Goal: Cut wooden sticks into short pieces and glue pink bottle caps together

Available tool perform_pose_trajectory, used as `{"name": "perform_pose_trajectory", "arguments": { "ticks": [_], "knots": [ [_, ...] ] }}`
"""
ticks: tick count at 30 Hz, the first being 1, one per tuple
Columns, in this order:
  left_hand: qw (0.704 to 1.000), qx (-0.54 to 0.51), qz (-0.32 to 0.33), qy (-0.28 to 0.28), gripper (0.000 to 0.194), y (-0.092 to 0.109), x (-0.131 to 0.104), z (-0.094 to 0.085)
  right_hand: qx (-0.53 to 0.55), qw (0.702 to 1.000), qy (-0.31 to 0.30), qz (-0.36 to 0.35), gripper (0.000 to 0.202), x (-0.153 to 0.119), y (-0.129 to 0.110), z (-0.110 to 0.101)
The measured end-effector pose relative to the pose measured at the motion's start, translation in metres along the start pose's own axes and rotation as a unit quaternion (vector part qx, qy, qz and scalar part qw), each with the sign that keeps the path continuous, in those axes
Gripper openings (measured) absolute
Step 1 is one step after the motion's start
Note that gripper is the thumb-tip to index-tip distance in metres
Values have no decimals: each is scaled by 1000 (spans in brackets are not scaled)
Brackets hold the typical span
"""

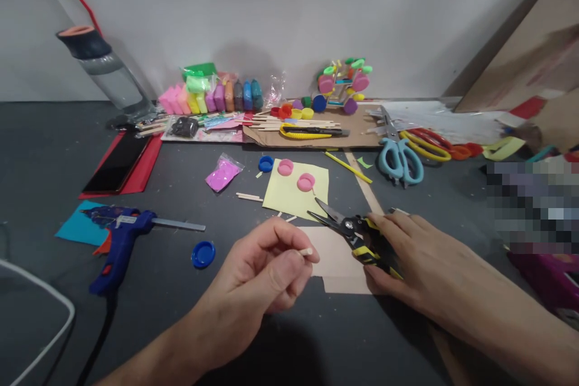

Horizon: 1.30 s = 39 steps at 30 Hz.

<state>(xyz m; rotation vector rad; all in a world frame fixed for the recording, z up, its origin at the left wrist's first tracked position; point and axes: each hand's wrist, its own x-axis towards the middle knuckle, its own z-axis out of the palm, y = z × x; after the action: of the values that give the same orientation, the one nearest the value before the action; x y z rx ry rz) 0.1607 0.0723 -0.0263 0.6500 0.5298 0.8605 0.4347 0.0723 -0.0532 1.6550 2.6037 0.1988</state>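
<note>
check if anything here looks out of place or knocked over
Nothing spilled or broken. The one oddity: the water bottle at back left looks steeply tilted, likely leaning on the wall or warped by the lens.

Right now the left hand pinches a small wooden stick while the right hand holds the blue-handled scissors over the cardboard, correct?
Not quite. The left hand does pinch a small wooden stick, but the right hand holds yellow-and-black cutters. The blue-handled scissors lie untouched farther back, as the head view shows.

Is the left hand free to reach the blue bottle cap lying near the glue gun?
Probably not as it stands: the left hand is pinching a small wooden stick. The path to the blue cap is open dark table, with nothing between.
</note>
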Motion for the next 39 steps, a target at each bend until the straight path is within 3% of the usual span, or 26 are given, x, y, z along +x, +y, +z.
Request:
{"name": "perform_pose_trajectory", "arguments": {
  "ticks": [4, 8, 16, 23, 39],
  "knots": [
    [1000, 14, 0, 8, 15, 0, 0, -1, -6, 1000, 19, -1, 47, 2, -6, 1],
    [1000, 4, 6, 13, 16, 1, 1, 0, -18, 997, 78, -15, 50, -2, -6, 1],
    [1000, 3, 4, 24, 18, -2, 2, -2, 180, 972, 153, -5, 61, 4, -24, -28],
    [999, 10, 30, 36, 12, -4, -1, -7, 224, 961, 132, -98, 70, 22, -43, -31],
    [997, 67, 3, 44, 24, -2, -1, -6, 230, 959, 113, -121, 64, 16, -42, -32]
  ]
}}
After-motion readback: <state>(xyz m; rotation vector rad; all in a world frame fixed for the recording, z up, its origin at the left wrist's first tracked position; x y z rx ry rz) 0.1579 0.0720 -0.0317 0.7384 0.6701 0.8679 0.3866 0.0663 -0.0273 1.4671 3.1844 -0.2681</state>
